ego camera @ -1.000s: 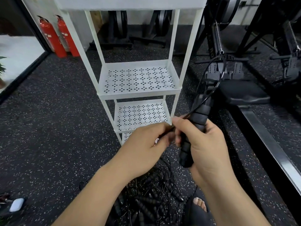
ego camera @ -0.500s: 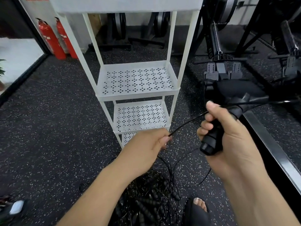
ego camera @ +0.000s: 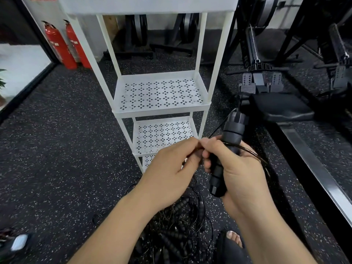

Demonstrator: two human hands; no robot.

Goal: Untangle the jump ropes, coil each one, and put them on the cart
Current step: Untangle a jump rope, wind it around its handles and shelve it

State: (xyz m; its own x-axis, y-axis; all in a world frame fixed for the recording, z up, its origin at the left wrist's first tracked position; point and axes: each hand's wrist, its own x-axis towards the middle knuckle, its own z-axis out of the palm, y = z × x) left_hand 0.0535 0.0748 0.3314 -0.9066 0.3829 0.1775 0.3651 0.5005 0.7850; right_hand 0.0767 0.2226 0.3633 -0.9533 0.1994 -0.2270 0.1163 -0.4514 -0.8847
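Since half a second ago our two hands have closed the gap between them: the stretch of cord that ran taut from one to the other is gone, and our fingertips now meet in front of the cart's lower shelves.

Our right hand (ego camera: 242, 168) is wrapped around the black handle (ego camera: 235, 126), fingers and thumb curled round its middle. The handle tilts slightly, its capped end up and to the right. The thin cord (ego camera: 253, 154) loops over the back of this hand and bows out to the right. Our left hand (ego camera: 171, 174) pinches the cord just beside the right thumb, fingers curled in; the exact contact is hidden.

Below our wrists, the pile of tangled ropes (ego camera: 177, 235) lies on the speckled floor (ego camera: 62, 149), and beside it our foot (ego camera: 234, 238) shows. The white cart (ego camera: 162, 112) stands just beyond. Further out are two red fire extinguishers (ego camera: 59, 46) at the left wall and a rowing machine (ego camera: 280, 109) on the right.
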